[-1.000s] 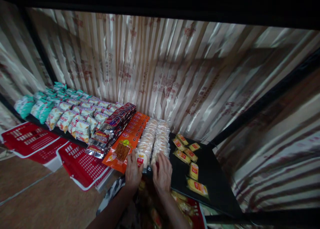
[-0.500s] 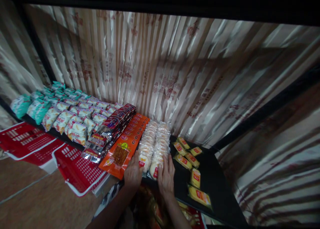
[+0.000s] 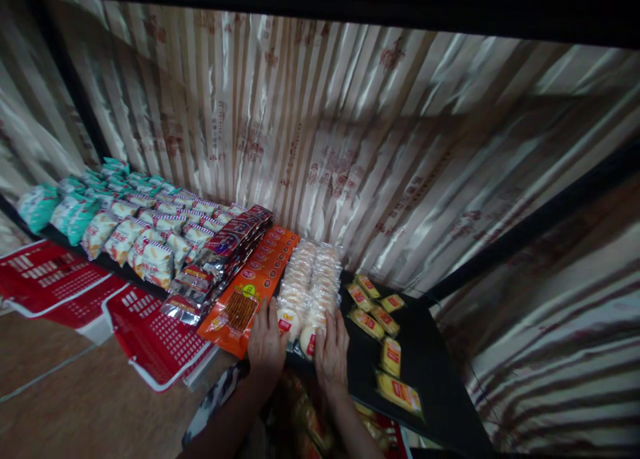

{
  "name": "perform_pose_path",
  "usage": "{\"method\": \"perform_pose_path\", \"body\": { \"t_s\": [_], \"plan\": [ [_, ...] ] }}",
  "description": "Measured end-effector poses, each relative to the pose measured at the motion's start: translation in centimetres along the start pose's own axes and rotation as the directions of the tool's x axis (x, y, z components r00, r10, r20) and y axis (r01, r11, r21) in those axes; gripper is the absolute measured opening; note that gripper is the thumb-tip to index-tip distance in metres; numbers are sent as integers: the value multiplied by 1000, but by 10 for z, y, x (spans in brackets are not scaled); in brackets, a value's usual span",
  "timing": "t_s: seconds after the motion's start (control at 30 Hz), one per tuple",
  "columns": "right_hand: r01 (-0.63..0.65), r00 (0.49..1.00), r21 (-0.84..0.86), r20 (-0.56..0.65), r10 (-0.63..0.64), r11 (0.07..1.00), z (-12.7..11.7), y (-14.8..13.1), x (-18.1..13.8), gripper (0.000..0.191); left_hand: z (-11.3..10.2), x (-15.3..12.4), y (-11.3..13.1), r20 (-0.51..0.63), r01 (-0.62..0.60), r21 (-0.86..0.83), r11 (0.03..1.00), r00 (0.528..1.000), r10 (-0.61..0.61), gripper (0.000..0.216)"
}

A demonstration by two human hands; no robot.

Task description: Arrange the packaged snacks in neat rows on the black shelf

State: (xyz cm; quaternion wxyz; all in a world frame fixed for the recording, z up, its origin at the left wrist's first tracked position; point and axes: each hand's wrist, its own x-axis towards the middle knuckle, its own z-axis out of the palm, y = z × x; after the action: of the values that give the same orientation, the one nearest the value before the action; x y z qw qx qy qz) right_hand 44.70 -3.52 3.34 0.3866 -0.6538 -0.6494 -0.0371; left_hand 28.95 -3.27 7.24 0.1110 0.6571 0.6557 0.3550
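Two side-by-side rows of round white wrapped cakes, clear-wrapped with red labels at the front, lie on the black shelf. Against the near left edge of the rows rests my left hand, its fingers stretched forward. My right hand lies along the near right edge, fingers extended and slightly apart, touching the front pack. The thumbs are near the front of the packs; neither hand is wrapped round one. Left of the rows is a flat orange snack packet, partly beside my left hand.
Small yellow packets lie scattered on the right of the shelf. Further left are stacked dark red sachets, white snack bags and teal bags. Red baskets stand below the front edge. A striped curtain hangs behind.
The view has shifted slightly. Both hands stay at the near end of the white rows, with the left fingers a little higher along the side.
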Motion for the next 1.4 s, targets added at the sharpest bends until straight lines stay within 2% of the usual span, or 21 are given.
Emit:
{"method": "perform_pose_path", "body": {
  "t_s": [0.07,0.23,0.33,0.47,0.6,0.7,0.8,0.9,1.0,1.17,1.33,1.4],
  "plan": [
    [-19,1000,1,11,19,1000,-1,-1,0,47,3,-3,-2,-22,-15,-63,998,1000,13,57],
    [-19,1000,7,13,18,1000,-2,-4,0,48,9,-5,-4,37,-8,-203,979,999,16,51],
    [-11,1000,3,2,11,1000,-1,-4,0,48,6,-3,-1,84,1,-197,980,996,15,52],
    [19,1000,-31,-16,-19,999,0,1,0,49,4,-4,1,75,28,-171,985,997,-16,56],
    [53,995,-145,-72,-64,988,-4,2,-1,51,7,-7,0,94,50,-217,975,995,-30,56],
    [164,982,-240,-50,-181,957,-9,-7,-1,51,6,-7,-1,88,33,-222,975,996,-13,53],
    [350,936,-269,56,-348,897,-10,-19,0,51,3,-5,-4,71,1,-208,978,997,14,51],
    [433,901,-270,131,-412,860,-7,-27,3,46,3,-3,-7,72,-23,-198,980,997,38,51],
    [446,895,-273,157,-418,852,-3,-27,5,41,6,-3,-10,50,-35,-179,983,998,45,49],
    [437,899,-302,134,-416,847,-2,-26,5,39,10,4,-3,-105,70,-159,985,991,-88,45],
    [441,897,-313,126,-424,841,-4,-26,6,39,26,22,8,-30,90,-264,960,994,-102,49],
    [440,898,-311,126,-422,842,-4,-25,6,39,37,25,11,-36,95,-272,958,993,-109,50]
  ]
}}
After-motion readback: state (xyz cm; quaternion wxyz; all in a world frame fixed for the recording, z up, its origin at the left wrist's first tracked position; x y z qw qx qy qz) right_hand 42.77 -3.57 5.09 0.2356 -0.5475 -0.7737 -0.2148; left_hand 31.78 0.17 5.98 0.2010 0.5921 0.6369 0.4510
